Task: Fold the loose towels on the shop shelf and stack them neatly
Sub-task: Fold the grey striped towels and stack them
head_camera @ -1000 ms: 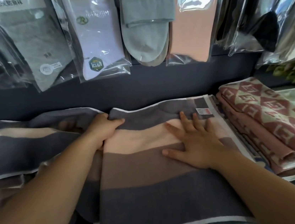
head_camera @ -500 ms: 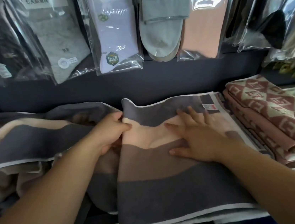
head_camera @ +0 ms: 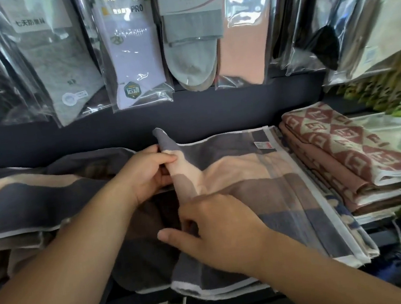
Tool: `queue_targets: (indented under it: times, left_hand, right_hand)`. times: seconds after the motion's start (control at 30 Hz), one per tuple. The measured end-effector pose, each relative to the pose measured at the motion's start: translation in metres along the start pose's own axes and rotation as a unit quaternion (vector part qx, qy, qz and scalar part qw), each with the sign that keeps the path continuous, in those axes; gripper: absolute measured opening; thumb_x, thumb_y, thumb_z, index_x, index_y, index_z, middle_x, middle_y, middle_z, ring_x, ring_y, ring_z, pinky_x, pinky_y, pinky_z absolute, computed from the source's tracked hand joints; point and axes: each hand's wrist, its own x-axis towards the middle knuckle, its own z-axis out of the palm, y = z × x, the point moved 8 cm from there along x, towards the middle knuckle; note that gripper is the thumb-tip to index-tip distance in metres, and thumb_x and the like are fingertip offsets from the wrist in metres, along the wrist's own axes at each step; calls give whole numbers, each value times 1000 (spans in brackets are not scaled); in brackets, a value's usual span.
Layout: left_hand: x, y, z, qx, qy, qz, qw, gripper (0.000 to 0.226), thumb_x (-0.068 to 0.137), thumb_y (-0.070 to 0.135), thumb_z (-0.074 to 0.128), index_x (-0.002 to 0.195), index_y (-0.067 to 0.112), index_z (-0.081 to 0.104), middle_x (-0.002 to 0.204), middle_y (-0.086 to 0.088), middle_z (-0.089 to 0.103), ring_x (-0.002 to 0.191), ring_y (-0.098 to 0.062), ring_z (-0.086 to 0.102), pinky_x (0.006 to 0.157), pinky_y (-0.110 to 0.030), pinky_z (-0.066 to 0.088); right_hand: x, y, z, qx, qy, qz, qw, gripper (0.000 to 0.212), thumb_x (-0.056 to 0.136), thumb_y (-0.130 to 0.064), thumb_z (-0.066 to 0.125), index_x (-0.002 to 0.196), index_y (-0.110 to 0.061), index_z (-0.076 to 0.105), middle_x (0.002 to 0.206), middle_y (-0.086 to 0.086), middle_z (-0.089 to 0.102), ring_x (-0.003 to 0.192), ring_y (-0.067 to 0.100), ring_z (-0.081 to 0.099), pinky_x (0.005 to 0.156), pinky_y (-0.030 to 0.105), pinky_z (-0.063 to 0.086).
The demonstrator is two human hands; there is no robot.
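Btwn L hand (head_camera: 147, 176), R hand (head_camera: 221, 234): striped towel (head_camera: 261, 184) edge, pinched.

Left hand (head_camera: 147, 176) pinches a raised fold of the striped towel (head_camera: 248, 178); right hand (head_camera: 222, 232), nearer, curls its fingers (head_camera: 192, 213) round the same fold, thumb pointing left.

A striped towel (head_camera: 247, 171) at centre shows bands of dark grey, peach and brown, edged in white. The loose towel (head_camera: 24, 206) at left is banded grey and beige. At right, folded towels (head_camera: 345, 149) carry a rust-red and cream diamond pattern.
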Motion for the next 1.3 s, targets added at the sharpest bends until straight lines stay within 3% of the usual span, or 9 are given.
queue_targets:
  times: [0.13,0.23,0.43,0.67,0.83,0.93,1.1,1.2,1.3]
  left_hand:
    - [6,11,34,-26,-6,28,999,23,98,-7,48,114,4,59,89,-13,66,74,-21,68,54,-31,59]
    - [13,17,76,14,-19,46,999,14,97,-5,51,105,5,59,83,-12,63,65,-18,67,53,-31,58]
    - [36,20,165,131,-37,62,989,12,94,1,57,103,8,60,89,-17,65,71,-29,70,56,-38,59]
    - [43,-19,236,347,-118,36,930,15,96,-3,49,91,11,52,69,-19,66,55,-29,63,55,-38,55]
    - [35,-26,246,422,-151,72,891,13,100,9,53,113,10,56,64,-12,58,51,-20,55,50,-31,49]
    - [21,-6,233,409,-135,154,889,31,99,18,62,130,15,61,83,-4,67,69,-18,64,71,-33,54]
    - [-6,3,172,423,-47,214,879,28,92,47,69,112,28,71,94,11,69,76,-2,61,76,-26,50]
    - [-14,1,143,400,-30,145,905,66,78,79,54,82,15,68,74,7,69,69,-11,64,73,-37,52]
    - [-15,10,129,489,-8,90,868,88,62,93,49,69,6,64,64,-1,66,63,-17,63,66,-38,49]
  right_hand:
    - [-21,43,-39,149,52,103,982,28,77,-32,79,64,-30,54,65,-13,59,66,5,58,58,14,40]
    - [-45,76,-66,203,66,149,965,30,74,-8,76,69,-30,55,72,-14,58,72,3,55,62,14,39]
    - [-98,130,-90,298,85,248,918,27,87,-1,62,79,-26,69,80,-1,67,71,18,60,63,28,46]
    - [-131,171,-80,230,34,314,921,22,82,-11,66,77,-32,72,76,-8,70,60,6,57,56,19,44]
    - [-134,181,-63,149,-8,289,945,5,81,-26,71,78,-29,72,78,-14,69,79,0,63,69,19,50]
    - [-128,176,-67,155,19,256,954,12,85,-38,74,78,-29,70,77,-14,67,77,3,63,67,19,49]
    - [-103,146,-84,191,92,162,964,5,88,-35,75,87,-30,72,91,-14,64,95,2,61,79,14,45]
    - [-78,112,-76,168,72,73,980,18,89,-39,72,100,-25,74,101,-17,61,103,1,57,88,14,43]
    - [-54,75,-55,136,14,-1,991,28,91,-44,70,101,-18,74,106,-12,61,101,5,55,89,25,46]
